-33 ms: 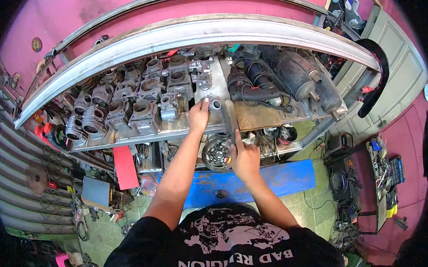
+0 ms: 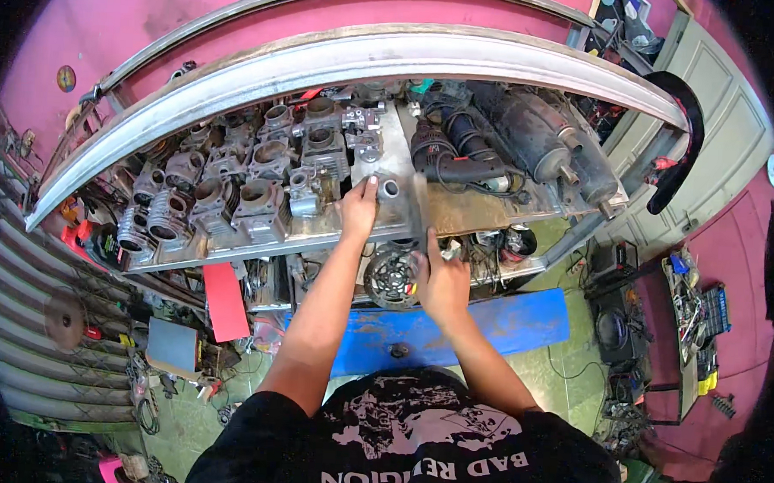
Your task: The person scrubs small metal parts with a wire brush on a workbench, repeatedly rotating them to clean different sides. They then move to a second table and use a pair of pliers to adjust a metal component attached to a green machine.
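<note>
At the front edge of the metal shelf, my left hand (image 2: 359, 207) is closed against a grey metal part (image 2: 391, 190) with a round ring-shaped opening. Its thumb lies on top, and the other fingers are partly hidden. My right hand (image 2: 445, 285) grips a long, flat, narrow grey tool (image 2: 422, 210), with the index finger stretched along it. Motion blurs the tool, so whether it is a file cannot be told. It stands beside the part's right side; contact between them is unclear. Below the tool is a perforated round disc (image 2: 391, 276).
Several engine cylinders (image 2: 262, 206) crowd the shelf (image 2: 318, 231) at left. A corded power drill (image 2: 459, 165) and dark exhaust mufflers (image 2: 530, 135) lie at right. A pale metal beam (image 2: 369, 55) crosses the far side. A blue panel (image 2: 513, 325) is below, near my body.
The flat tool has shifted slightly to the right, and my right index finger with it. My left hand and the ringed part stay almost still.
</note>
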### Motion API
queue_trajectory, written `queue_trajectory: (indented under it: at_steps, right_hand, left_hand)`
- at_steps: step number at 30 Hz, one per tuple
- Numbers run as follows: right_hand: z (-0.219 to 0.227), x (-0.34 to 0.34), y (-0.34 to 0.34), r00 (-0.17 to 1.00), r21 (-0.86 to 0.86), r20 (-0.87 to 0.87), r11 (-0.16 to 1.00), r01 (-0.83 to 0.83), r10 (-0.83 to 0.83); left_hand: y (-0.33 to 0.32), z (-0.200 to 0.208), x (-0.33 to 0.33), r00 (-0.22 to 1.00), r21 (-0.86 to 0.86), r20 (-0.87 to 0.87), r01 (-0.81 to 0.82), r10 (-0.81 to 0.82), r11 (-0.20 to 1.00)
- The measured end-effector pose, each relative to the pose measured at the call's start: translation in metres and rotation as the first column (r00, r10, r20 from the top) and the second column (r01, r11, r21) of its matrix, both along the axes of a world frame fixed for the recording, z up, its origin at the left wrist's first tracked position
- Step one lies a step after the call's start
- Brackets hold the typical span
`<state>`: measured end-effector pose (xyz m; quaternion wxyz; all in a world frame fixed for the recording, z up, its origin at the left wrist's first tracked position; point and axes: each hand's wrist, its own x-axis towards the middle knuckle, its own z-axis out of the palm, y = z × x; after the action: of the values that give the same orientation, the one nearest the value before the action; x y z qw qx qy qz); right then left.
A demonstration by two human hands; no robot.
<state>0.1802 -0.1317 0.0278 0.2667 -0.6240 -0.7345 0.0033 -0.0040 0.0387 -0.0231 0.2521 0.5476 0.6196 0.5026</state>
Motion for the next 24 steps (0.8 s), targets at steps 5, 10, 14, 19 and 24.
queue_trajectory:
  at_steps: [5,10,14,19,24]
  right_hand:
    - [0.009,-0.02,0.051,0.999,0.239,-0.04,0.971,0.015,-0.006]
    - [-0.037,-0.027,0.025,0.999,0.226,0.027,0.973,-0.044,0.039]
    - [-0.035,-0.012,-0.004,0.997,0.337,0.046,0.939,-0.07,0.058]
    - [-0.002,-0.019,0.042,0.999,0.295,-0.045,0.956,-0.001,0.015]
    - [-0.026,-0.028,0.023,0.998,0.289,0.044,0.956,-0.052,0.041]
  left_hand:
    - [-0.009,0.027,0.011,0.995,-0.092,0.092,0.048,-0.04,0.995]
    - [-0.008,0.027,0.01,0.999,-0.071,0.052,0.009,-0.006,0.997]
    - [-0.008,0.014,0.006,0.999,-0.026,0.04,-0.014,0.015,1.0]
    - [-0.01,0.02,0.017,1.0,-0.03,-0.014,-0.008,0.007,1.0]
    - [-0.001,0.007,0.004,1.0,-0.033,0.004,-0.01,0.01,0.999]
